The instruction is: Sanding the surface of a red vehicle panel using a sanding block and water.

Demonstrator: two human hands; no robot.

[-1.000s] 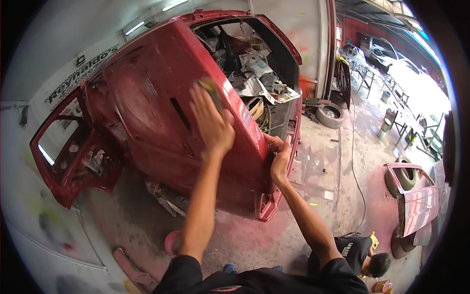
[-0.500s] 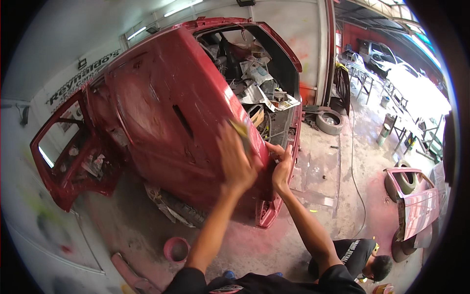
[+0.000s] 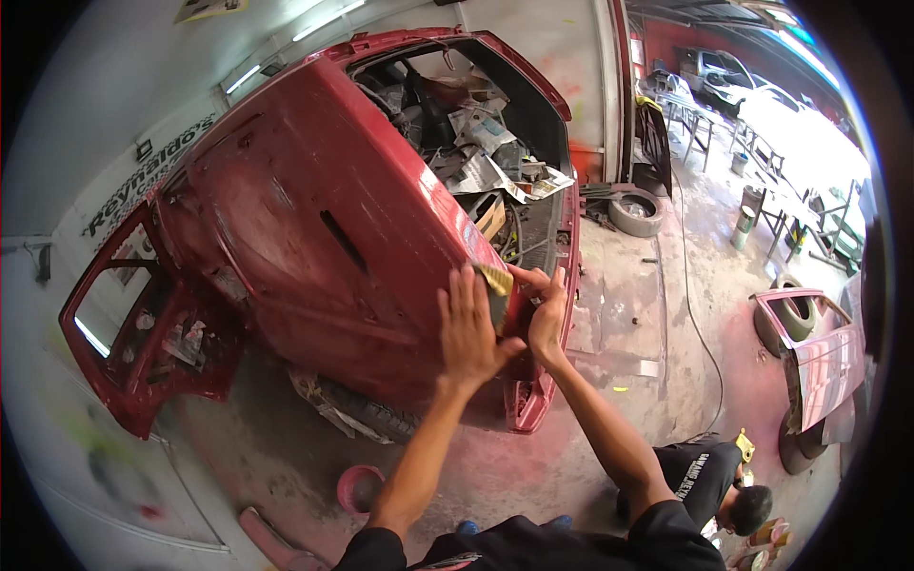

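Observation:
A red car body (image 3: 314, 190) with worn, scuffed paint fills the middle. My left hand (image 3: 471, 328) lies along its side panel near the rear corner, fingers stretched and close together. Under its palm and thumb side is a sanding block (image 3: 499, 295), yellow at its upper edge and dark on its face, pressed against the panel. Just to the right, my right hand (image 3: 546, 309) rests at the rear edge of the body. Its fingers are bent and apart, with nothing visible in them.
Paper and loose parts (image 3: 490, 143) lie inside the open rear. A red door frame (image 3: 143, 314) stands left; another door (image 3: 824, 357) leans right. A pink bucket (image 3: 360, 488) and a tyre (image 3: 635, 212) are on the floor. A co-worker (image 3: 705, 481) crouches at lower right.
My left hand and the sanding block have moved down the panel, closer to my right hand. My right hand stays at the rear edge. The whole view has shifted slightly.

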